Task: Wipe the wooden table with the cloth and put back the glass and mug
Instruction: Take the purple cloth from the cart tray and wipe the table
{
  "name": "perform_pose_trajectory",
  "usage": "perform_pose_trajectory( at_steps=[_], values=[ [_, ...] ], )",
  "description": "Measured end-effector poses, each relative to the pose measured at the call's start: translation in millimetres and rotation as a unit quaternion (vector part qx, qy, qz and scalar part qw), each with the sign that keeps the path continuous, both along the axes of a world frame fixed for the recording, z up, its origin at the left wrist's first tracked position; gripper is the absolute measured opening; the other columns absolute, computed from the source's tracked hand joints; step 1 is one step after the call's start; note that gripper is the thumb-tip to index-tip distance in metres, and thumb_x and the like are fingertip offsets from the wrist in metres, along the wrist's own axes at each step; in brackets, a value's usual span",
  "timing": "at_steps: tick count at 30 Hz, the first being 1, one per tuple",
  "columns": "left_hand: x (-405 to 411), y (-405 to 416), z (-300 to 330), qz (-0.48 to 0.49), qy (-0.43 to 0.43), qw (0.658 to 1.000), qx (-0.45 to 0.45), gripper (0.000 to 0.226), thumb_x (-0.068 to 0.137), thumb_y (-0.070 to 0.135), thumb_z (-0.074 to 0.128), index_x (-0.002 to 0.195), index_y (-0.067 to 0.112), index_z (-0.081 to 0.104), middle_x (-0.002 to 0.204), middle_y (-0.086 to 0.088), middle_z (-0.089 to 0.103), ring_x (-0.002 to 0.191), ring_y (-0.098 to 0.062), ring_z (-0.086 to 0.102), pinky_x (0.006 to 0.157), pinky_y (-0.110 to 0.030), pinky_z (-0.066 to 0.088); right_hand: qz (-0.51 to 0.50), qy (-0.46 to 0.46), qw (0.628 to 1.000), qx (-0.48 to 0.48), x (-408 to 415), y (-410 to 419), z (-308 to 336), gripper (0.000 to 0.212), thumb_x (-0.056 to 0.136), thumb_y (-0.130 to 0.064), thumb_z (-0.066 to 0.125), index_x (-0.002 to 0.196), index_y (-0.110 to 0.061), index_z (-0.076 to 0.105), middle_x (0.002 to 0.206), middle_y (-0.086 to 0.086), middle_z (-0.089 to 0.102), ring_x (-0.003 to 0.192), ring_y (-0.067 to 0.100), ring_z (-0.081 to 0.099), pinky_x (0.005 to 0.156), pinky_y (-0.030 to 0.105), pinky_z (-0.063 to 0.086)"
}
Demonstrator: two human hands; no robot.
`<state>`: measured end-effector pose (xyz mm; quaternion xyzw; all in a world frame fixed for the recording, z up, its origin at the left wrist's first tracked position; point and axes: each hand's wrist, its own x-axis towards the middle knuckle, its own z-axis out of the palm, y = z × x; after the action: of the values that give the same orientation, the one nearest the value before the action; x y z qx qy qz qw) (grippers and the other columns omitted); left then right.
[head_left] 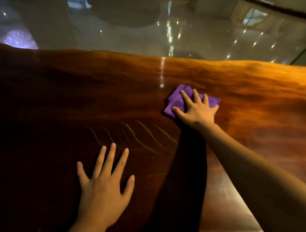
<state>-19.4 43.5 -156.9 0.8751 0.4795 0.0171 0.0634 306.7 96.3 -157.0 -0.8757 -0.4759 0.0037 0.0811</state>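
A folded purple cloth (177, 99) lies on the glossy wooden table (77, 102), right of centre and toward the far edge. My right hand (195, 110) presses flat on top of the cloth with fingers spread, arm stretched out across the table. Nearer to me, my left hand (103, 184) rests palm down on the bare wood with fingers apart and holds nothing. Neither a glass nor a mug is in view.
The table's wavy far edge (163, 57) runs across the frame. Beyond it lies a shiny tiled floor (126, 37) with light reflections. Faint curved streaks (132, 134) mark the wood between my hands. A dark shadow falls under my right arm.
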Motion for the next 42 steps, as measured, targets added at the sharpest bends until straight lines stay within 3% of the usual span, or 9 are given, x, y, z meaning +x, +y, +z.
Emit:
perform_pose_trajectory(
  at_steps=[9,14,22,25,27,30,33,39,42],
  values=[
    [2,2,-9,0.015,-0.003,1.0,0.018,0.062,0.082,0.059,0.016,0.137,0.041,-0.006,0.155,0.001,0.001,0.141,-0.017,-0.008,0.106,-0.067,0.003,0.162,-0.015,0.987,0.005,-105,-61,-1,0.077,0.069,-0.081,0.025,0.139,-0.051,0.008,0.157,-0.001,0.011,0.14,0.039,0.001,0.098,0.077,0.007],
    [3,3,-10,0.019,0.004,1.0,0.025,0.063,0.083,0.057,0.018,0.14,0.04,-0.003,0.156,0.003,-0.001,0.141,-0.015,-0.009,0.106,-0.065,0.002,0.24,-0.01,0.971,0.007,-142,-115,2,0.074,0.074,-0.076,0.031,0.14,-0.049,0.011,0.156,-0.002,0.015,0.141,0.038,0.001,0.099,0.075,0.003],
    [2,1,-3,0.02,-0.003,1.0,0.0,0.059,0.089,0.053,0.025,0.142,0.038,0.003,0.156,0.002,0.0,0.141,-0.016,-0.006,0.109,-0.061,0.0,0.25,0.029,0.968,-0.009,-172,-216,1,0.071,0.077,-0.079,0.023,0.139,-0.052,0.001,0.156,-0.005,0.007,0.141,0.033,-0.008,0.1,0.069,-0.01],
    [0,-14,12,0.014,-0.131,0.991,-0.038,0.063,0.09,0.048,0.034,0.143,0.031,0.003,0.156,-0.007,-0.003,0.142,-0.023,0.002,0.114,-0.054,0.006,0.243,0.064,0.968,-0.012,-186,-250,7,0.069,0.078,-0.079,0.02,0.138,-0.053,-0.002,0.156,-0.009,0.001,0.141,0.027,-0.015,0.101,0.064,-0.017],
    [3,-45,19,-0.067,-0.202,0.977,-0.018,0.069,0.087,0.049,0.038,0.142,0.03,0.001,0.155,-0.011,-0.001,0.142,-0.027,0.003,0.114,-0.048,0.009,0.245,0.113,0.963,-0.001,-186,-262,11,0.061,0.085,-0.069,0.022,0.139,-0.052,-0.003,0.155,-0.012,-0.005,0.139,0.016,-0.02,0.103,0.059,-0.022],
    [16,-105,17,-0.217,-0.144,0.965,-0.01,0.079,0.078,0.059,0.035,0.141,0.037,-0.007,0.154,0.0,-0.007,0.142,-0.019,-0.009,0.112,-0.043,0.001,0.235,0.133,0.963,0.006,-167,-271,20,0.066,0.087,-0.042,0.038,0.142,-0.04,0.0,0.153,-0.007,-0.009,0.139,0.011,-0.017,0.105,0.052,-0.022],
    [26,-128,10,-0.212,-0.048,0.974,-0.069,0.075,0.082,0.056,0.035,0.141,0.037,-0.007,0.155,0.004,-0.012,0.14,-0.014,-0.013,0.112,-0.04,-0.007,0.259,0.029,0.963,-0.071,-143,-281,23,0.069,0.09,-0.044,0.039,0.145,-0.029,0.002,0.154,-0.001,-0.008,0.138,0.013,-0.018,0.102,0.049,-0.026],
    [17,-138,15,-0.213,-0.029,0.972,-0.094,0.072,0.088,0.049,0.039,0.144,0.027,0.0,0.156,0.004,-0.008,0.14,-0.012,-0.012,0.114,-0.04,-0.004,0.253,0.04,0.964,-0.064,-151,-293,13,0.064,0.094,-0.045,0.036,0.146,-0.022,0.006,0.156,0.005,0.002,0.141,0.018,-0.005,0.11,0.036,-0.01],
    [-7,-150,7,-0.22,-0.045,0.972,-0.072,0.067,0.091,0.042,0.037,0.144,0.027,-0.001,0.153,0.01,-0.009,0.139,-0.006,-0.013,0.112,-0.032,-0.007,0.236,0.045,0.971,-0.015,-164,-300,12,0.059,0.094,-0.034,0.047,0.143,-0.015,0.022,0.153,0.011,0.02,0.141,0.024,0.015,0.112,0.035,0.006]
  ],
)
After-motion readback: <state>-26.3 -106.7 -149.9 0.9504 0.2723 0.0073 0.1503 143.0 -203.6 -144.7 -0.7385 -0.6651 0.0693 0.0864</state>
